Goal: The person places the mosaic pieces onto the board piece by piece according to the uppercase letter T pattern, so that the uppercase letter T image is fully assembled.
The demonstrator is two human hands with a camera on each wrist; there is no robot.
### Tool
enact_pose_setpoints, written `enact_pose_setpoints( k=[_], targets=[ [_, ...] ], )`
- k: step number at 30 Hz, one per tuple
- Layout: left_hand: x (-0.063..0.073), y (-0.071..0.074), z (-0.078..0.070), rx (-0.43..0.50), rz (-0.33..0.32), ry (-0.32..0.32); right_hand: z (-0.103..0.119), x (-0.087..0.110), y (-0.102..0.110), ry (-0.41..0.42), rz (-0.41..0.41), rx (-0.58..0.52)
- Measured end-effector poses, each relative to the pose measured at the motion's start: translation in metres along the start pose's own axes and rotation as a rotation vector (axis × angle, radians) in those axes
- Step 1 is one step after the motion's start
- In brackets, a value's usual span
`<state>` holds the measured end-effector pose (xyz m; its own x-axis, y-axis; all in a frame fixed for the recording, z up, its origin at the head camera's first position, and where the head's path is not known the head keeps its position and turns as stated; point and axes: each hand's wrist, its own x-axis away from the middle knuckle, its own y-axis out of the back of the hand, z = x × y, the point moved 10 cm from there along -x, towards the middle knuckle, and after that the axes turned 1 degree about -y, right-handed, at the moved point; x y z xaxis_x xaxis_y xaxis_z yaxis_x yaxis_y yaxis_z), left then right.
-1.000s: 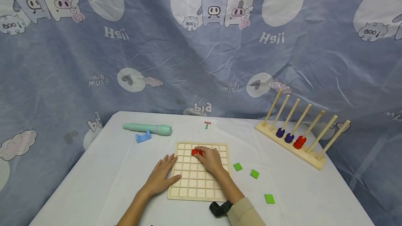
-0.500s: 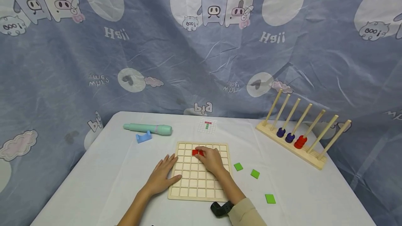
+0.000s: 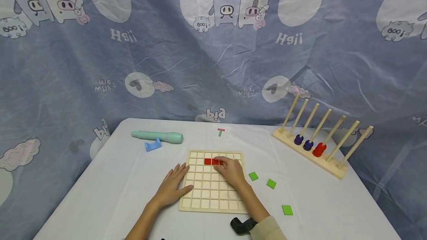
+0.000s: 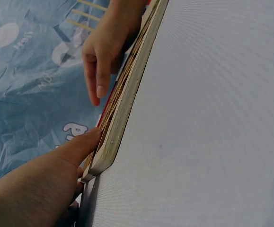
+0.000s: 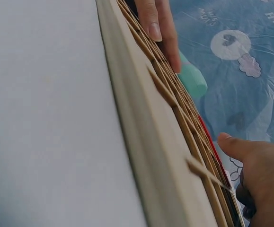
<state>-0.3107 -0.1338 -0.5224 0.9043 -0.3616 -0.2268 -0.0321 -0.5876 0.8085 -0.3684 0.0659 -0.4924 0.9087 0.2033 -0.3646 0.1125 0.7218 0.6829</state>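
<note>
The left hand [image 3: 169, 191] lies on the left edge of a wooden grid board [image 3: 210, 205], its fingers spread and its thumb over the rim. Red square tiles [image 3: 208, 161] sit side by side in a row near the board's far edge. Over the right end of that row is the right hand [image 3: 231, 173], thumb and fingertips apart, with red showing between them. Seen from the left wrist, the right hand's fingers [image 4: 101, 78] point down with no tile visible between them. In the right wrist view, the thumb [image 5: 236, 145] extends straight above the red strip.
Three green tiles [image 3: 271, 183] lie right of the board. A pegged wooden rack [image 3: 307, 155] with blue and red rings stands at the right. A pattern card [image 3: 220, 133], a mint-green tube [image 3: 156, 136] and a blue cradle [image 3: 153, 145] lie behind the board.
The right hand has shifted right along the red row, uncovering more of the red tiles. The left hand has stayed on the board.
</note>
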Motion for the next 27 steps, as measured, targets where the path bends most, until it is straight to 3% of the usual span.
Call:
enact_pose_setpoints(
  k=[8, 15, 22, 27],
  targets=[
    [-0.002, -0.001, 0.003, -0.017, -0.008, -0.002, -0.017, 0.01, 0.027, -0.028, -0.006, 0.009],
    [-0.001, -0.003, 0.001, -0.001, 0.001, -0.009, -0.044, 0.026, 0.06, -0.082, -0.03, 0.104],
    [0.0, -0.003, 0.0, -0.011, 0.004, -0.001, -0.064, 0.04, 0.094, -0.07, -0.08, 0.157],
    [0.0, -0.001, 0.002, -0.02, 0.002, 0.003, -0.075, 0.044, 0.106, -0.068, -0.096, 0.17]
  ],
)
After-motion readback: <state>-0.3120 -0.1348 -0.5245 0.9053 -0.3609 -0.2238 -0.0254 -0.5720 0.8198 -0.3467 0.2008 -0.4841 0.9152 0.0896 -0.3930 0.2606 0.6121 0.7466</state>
